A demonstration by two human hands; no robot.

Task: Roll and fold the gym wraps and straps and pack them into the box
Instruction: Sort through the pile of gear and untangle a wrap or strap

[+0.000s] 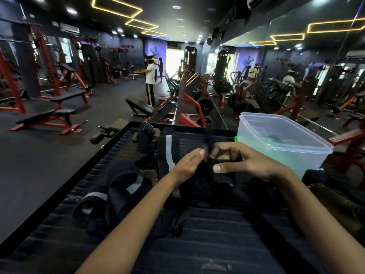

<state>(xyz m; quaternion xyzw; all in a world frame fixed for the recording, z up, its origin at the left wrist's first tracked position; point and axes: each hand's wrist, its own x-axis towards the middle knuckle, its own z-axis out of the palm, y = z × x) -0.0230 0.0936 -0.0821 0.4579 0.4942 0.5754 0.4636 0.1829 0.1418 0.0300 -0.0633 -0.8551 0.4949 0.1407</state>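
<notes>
Hands at the middle of the ribbed black platform (217, 230), both working one black wrap (221, 175). My left hand (187, 165) has its fingers curled and pinches the upper edge of the wrap between thumb and fingertips; my right hand (243, 161) curls its fingers over the top of the same wrap, thumb pressed flat against its near face. A narrow black strap end (209, 139), blurred, rises from between the two hands. The rest of the wrap hangs below the hands, bunched on the platform.

Clear plastic box (284, 143) at the platform's far right corner, just beside my right hand, open at the top; green and pale shapes show through its wall, but I cannot tell what they are. A flat black wrap with a grey stripe (167, 153) lies just left of my left hand. A loose heap of black straps with grey bands (116, 192) lies toward the left edge. A small dark wrap piece (145, 133) sits near the far edge
</notes>
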